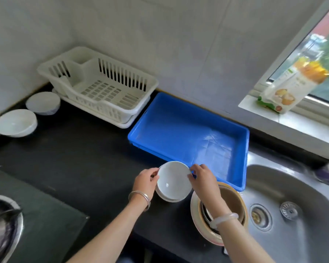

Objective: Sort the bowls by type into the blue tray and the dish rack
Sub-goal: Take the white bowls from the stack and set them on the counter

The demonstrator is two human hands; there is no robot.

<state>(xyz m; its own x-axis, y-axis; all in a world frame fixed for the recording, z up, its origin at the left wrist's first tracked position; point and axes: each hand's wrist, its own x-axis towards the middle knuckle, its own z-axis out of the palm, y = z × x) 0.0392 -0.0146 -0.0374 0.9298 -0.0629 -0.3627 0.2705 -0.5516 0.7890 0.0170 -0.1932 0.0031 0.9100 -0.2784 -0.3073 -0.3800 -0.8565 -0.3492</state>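
Observation:
A small white bowl (172, 180) sits on top of a short stack of white bowls on the black counter, just in front of the blue tray (180, 118). My left hand (146, 182) pinches its left rim and my right hand (201, 179) pinches its right rim. The blue tray holds nothing. The white dish rack (122, 86) stands behind it to the left, also with no bowls in it. A stack of tan and cream bowls (234, 198) lies under my right forearm. Two more white bowls, the nearer white bowl (15, 123) and the farther white bowl (43, 102), rest at far left.
A steel sink (292, 196) with a drain and strainer lies at the right. A stove burner (4, 224) on a dark glass hob is at lower left. A food packet (292, 86) leans on the window sill. The tiled wall closes the back.

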